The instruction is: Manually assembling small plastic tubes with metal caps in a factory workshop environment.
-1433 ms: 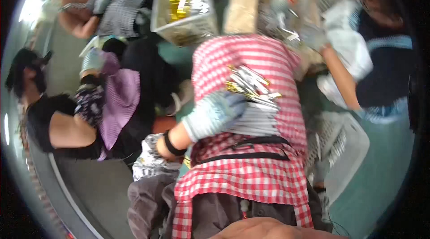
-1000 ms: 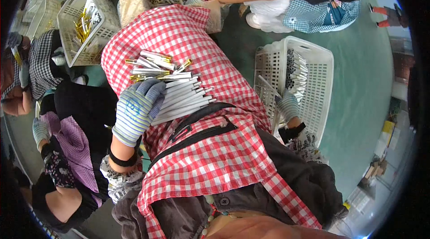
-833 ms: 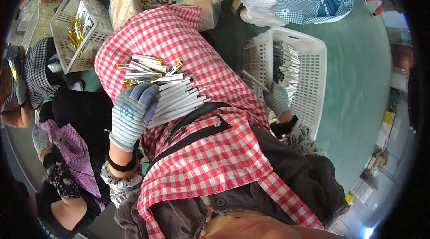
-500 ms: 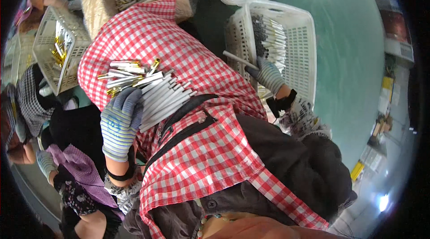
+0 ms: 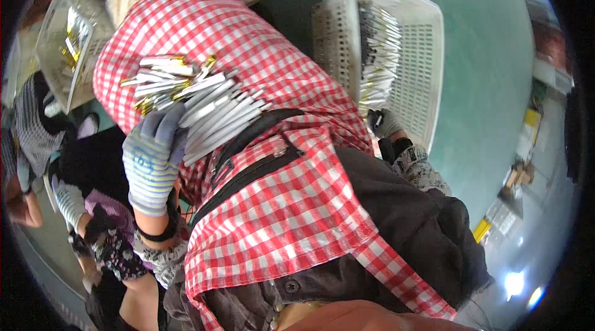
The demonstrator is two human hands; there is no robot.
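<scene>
head view: your left hand point(image 5: 150, 157), in a blue-striped knit glove, has its fingers loosely bent against the left ends of slim, straight white rods point(image 5: 224, 119) – whether it grips any cannot be told. the rods lie side by side on your red-and-white checked cloth apron point(image 5: 235, 27), beside jumbled silver-and-gold sticks point(image 5: 166, 70). your right hand point(image 5: 389, 125), partly hidden by the white perforated plastic basket point(image 5: 439, 70), looks curled; any hold is unclear. expect the rods to be light, stiff, prone to rolling – grasp mid-length, gently.
</scene>
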